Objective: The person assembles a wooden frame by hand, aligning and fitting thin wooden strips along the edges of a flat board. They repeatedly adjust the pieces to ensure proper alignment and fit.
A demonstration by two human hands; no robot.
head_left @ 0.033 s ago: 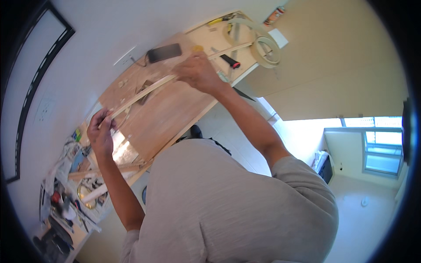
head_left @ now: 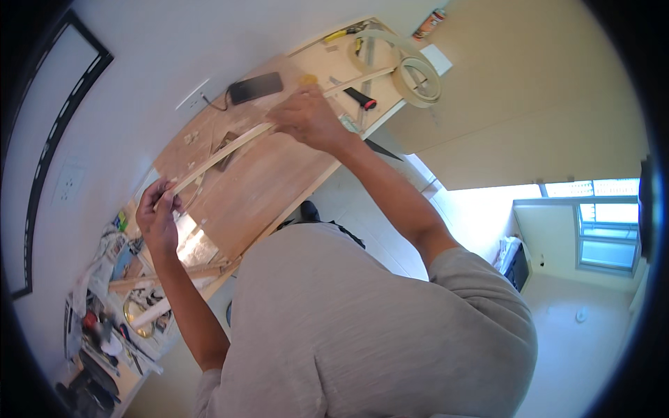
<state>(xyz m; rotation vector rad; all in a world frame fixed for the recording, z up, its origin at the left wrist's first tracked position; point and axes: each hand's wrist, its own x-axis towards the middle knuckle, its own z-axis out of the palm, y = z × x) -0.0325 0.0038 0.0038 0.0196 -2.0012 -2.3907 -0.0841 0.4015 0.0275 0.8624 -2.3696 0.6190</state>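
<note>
Both hands (head_left: pixel 159 217) (head_left: pixel 308 120) on strip (head_left: pixel 221 155), bench (head_left: pixel 265 188) edge nr

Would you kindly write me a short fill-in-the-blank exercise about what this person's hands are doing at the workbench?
1. Both hands hold a long, thin wooden ____ over the wooden workbench.
2. The left hand grips the strip at its ____.
3. The dark phone lies beyond the ____ hand.
4. The coil of pale banding lies at the workbench's ____ end.

Missing words: strip; end; right; far

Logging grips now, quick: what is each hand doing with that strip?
Left hand: closed on one end of the thin pale strip.
Right hand: closed over the strip further along, above the wooden board.
</note>
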